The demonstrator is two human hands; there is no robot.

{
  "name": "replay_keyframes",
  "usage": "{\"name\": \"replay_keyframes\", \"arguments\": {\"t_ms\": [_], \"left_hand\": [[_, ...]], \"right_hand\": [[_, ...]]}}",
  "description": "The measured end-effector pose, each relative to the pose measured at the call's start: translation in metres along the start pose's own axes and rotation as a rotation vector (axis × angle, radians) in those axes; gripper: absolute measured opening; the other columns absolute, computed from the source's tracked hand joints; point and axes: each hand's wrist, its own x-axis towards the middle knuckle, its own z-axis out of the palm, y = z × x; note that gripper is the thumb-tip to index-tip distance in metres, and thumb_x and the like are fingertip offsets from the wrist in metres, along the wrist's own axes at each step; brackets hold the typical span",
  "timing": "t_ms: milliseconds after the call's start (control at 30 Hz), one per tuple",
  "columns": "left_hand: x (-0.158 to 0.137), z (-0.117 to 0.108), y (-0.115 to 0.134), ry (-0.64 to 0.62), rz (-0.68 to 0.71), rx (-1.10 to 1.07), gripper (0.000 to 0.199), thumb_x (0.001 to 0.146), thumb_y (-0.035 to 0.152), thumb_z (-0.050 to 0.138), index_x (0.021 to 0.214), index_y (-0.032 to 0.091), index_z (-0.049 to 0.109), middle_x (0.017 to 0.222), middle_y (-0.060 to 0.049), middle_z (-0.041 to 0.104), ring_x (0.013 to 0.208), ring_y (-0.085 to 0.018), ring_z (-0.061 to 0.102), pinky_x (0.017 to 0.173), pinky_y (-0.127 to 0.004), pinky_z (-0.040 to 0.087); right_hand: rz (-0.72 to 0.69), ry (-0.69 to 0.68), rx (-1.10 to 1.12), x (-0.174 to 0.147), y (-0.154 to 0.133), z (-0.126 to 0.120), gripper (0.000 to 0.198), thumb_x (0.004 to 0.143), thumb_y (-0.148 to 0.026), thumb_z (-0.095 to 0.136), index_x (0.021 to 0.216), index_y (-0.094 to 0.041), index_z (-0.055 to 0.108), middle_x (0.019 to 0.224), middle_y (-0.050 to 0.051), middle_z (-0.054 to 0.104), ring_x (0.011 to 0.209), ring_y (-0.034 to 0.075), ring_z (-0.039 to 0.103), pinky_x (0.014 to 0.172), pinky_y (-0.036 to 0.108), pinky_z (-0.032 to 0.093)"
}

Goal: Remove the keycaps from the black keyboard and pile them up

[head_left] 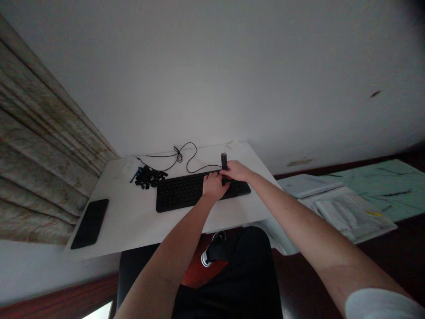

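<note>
A black keyboard [181, 191] lies across the white table. My left hand [215, 185] rests on its right half with the fingers spread over the keys, the thumb side close to the tool. My right hand [236, 172] is closed around a black stick-shaped tool [224, 160] that stands upright over the keyboard. Fingers hide the tool's lower end, and its exact kind does not show. Left of the keyboard sits a loose pile of small black pieces that look like keycaps [148, 177], with a thin blue item [135, 174] at its edge.
A thin black cable [190, 170] runs behind the keyboard and is bundled near the wall. A black phone [90, 223] lies at the table's left end, by a patterned curtain [40, 146]. Papers or packages [335, 212] are at the right, lower than the white table [133, 230].
</note>
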Motion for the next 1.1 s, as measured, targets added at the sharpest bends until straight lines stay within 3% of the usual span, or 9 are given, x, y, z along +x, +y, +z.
{"name": "replay_keyframes", "arguments": {"t_ms": [167,400,500,667,933,1100], "left_hand": [[0.003,0.001,-0.001,-0.017,-0.015,-0.016,0.028,0.098,0.042,0.057,0.115,0.023,0.068,0.118,-0.009,0.067,0.120,-0.029,0.054,0.101,-0.043,0.042],[0.004,0.005,-0.006,-0.010,-0.022,-0.090,0.027,0.098,0.043,0.059,0.115,0.027,0.071,0.120,-0.005,0.067,0.118,-0.027,0.054,0.104,-0.043,0.040],[0.004,0.005,-0.006,-0.004,-0.026,-0.102,0.026,0.098,0.042,0.058,0.115,0.027,0.071,0.118,-0.005,0.067,0.117,-0.026,0.054,0.104,-0.043,0.040],[0.003,0.006,-0.006,0.008,-0.029,-0.110,0.024,0.099,0.038,0.056,0.115,0.027,0.071,0.117,-0.005,0.067,0.116,-0.026,0.054,0.103,-0.042,0.041],[0.003,0.005,-0.004,-0.002,-0.013,-0.096,0.030,0.095,0.045,0.060,0.117,0.027,0.069,0.118,-0.006,0.066,0.116,-0.027,0.054,0.104,-0.044,0.039],[0.003,0.005,-0.004,-0.009,-0.018,-0.090,0.024,0.097,0.040,0.057,0.113,0.025,0.067,0.117,-0.007,0.066,0.117,-0.027,0.055,0.103,-0.043,0.039]], "right_hand": [[-0.042,0.021,-0.111,-0.013,-0.003,0.000,0.021,0.091,-0.034,0.067,0.089,-0.013,0.073,0.082,0.011,0.076,0.076,0.022,0.071,0.064,0.026,0.047],[-0.071,0.112,0.063,-0.011,-0.014,-0.020,0.013,0.092,-0.027,0.068,0.088,-0.014,0.069,0.074,0.006,0.074,0.066,0.017,0.070,0.060,0.023,0.048],[0.022,0.092,0.121,-0.009,-0.014,-0.024,0.015,0.092,-0.025,0.068,0.081,-0.014,0.067,0.068,0.006,0.072,0.060,0.017,0.069,0.057,0.022,0.050],[0.197,0.113,0.264,-0.013,-0.001,-0.004,0.018,0.094,-0.024,0.066,0.078,-0.014,0.064,0.069,0.010,0.073,0.057,0.017,0.070,0.051,0.023,0.053],[0.251,0.148,0.348,-0.007,0.007,0.009,0.016,0.090,-0.023,0.071,0.079,-0.014,0.065,0.069,0.009,0.074,0.059,0.020,0.072,0.053,0.025,0.057],[0.302,0.157,0.399,-0.003,0.008,0.011,0.015,0.089,-0.022,0.072,0.078,-0.014,0.066,0.070,0.010,0.074,0.061,0.020,0.073,0.053,0.025,0.059]]}}
